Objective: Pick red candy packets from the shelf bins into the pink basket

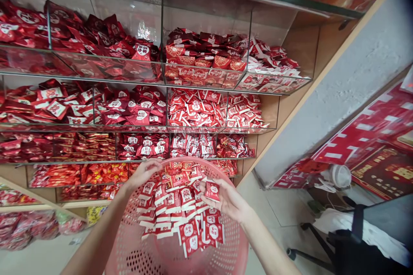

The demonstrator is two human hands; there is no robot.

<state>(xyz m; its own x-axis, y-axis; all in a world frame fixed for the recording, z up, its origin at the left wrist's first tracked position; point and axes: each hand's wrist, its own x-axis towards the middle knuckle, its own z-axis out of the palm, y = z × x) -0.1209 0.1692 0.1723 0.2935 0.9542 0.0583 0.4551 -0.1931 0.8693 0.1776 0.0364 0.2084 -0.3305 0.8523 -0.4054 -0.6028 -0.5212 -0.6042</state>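
Observation:
A pink perforated plastic basket [129,245] is in front of me, low in the middle of the head view. Small red-and-white candy packets [172,202] are heaped inside it. My left hand [143,176] is closed on the basket's far left rim, its fingertips partly hidden. Over the right side of the heap, my right hand [227,202] holds one red packet [212,191] between thumb and fingers, with its white emblem facing up.
Stepped glass-fronted shelves [200,90] with several compartments of red packets rise behind the basket. A grey wall [348,77] stands to the right. A black chair [345,236] is at lower right, and bagged packets [29,227] lie at lower left.

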